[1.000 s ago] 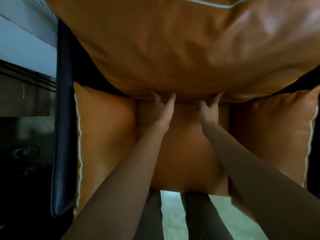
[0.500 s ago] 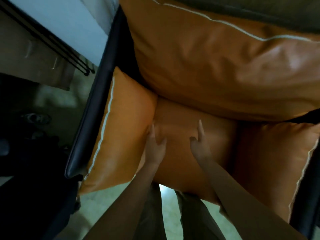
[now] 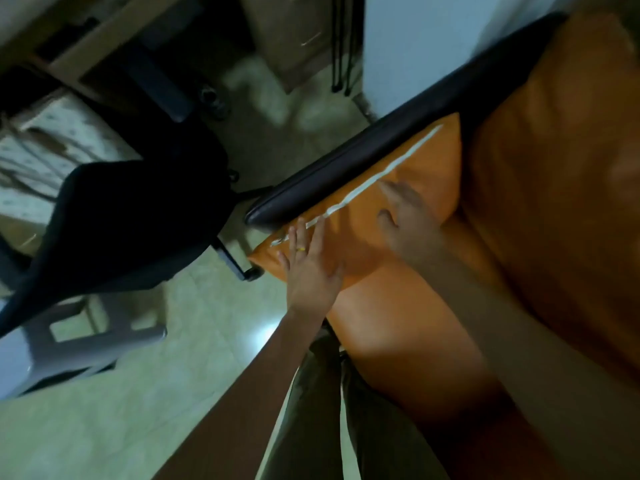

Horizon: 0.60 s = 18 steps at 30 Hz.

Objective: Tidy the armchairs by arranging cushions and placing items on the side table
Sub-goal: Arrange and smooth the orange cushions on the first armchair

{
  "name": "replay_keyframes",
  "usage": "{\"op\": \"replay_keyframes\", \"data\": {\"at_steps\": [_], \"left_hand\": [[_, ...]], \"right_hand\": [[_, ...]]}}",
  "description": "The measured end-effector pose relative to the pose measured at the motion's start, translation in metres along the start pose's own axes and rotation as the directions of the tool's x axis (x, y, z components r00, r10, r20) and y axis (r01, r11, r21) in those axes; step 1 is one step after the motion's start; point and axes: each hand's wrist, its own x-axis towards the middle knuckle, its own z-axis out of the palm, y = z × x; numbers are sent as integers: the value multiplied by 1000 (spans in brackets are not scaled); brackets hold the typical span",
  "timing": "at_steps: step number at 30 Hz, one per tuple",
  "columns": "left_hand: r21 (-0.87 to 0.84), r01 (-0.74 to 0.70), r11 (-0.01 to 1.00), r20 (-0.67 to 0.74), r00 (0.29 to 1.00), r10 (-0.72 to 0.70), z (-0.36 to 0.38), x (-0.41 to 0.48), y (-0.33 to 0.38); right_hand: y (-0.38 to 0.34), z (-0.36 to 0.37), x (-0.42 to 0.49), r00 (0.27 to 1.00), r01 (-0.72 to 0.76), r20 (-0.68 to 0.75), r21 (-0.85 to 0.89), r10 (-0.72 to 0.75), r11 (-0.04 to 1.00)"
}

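Observation:
An orange side cushion [image 3: 426,168] with white piping leans against the armchair's dark armrest [image 3: 346,168]. My left hand [image 3: 310,268] lies flat on the cushion's near corner, fingers spread, a ring on one finger. My right hand [image 3: 405,216] is blurred and rests flat on the same cushion further in. The orange seat cushion [image 3: 398,341] lies below my arms. The large orange back cushion [image 3: 554,168] fills the right of the view. Neither hand holds anything.
A dark office chair [image 3: 121,220] stands on the tiled floor [image 3: 138,410] to the left of the armchair. A grey stool [image 3: 79,334] is beneath it. Wooden furniture [image 3: 287,36] and a desk stand at the back. My legs show at the bottom.
The view has swung left, bringing the floor and office chair into sight. Both hands moved from the seat cushion's middle onto the left side cushion.

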Motion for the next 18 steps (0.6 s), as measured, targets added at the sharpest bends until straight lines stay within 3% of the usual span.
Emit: {"op": "replay_keyframes", "data": {"at_steps": [4, 8, 11, 16, 18], "left_hand": [[115, 0, 993, 23, 1000, -3, -5, 14, -23], [260, -100, 960, 113, 991, 73, 4, 32, -34], [364, -116, 924, 107, 991, 82, 5, 39, -44], [379, 167, 910, -41, 986, -164, -8, 27, -76], [337, 198, 920, -44, 980, -195, -17, 17, -87]], "right_hand": [[-7, 24, 38, 953, 285, 190, -312, -235, 906], [20, 39, 52, 880, 451, 387, -498, -275, 741], [40, 31, 59, 913, 404, 301, -563, -276, 721], [64, 2, 73, 964, 263, 195, -597, -181, 758], [74, -14, 77, 975, 221, 162, -607, -154, 764]]}}
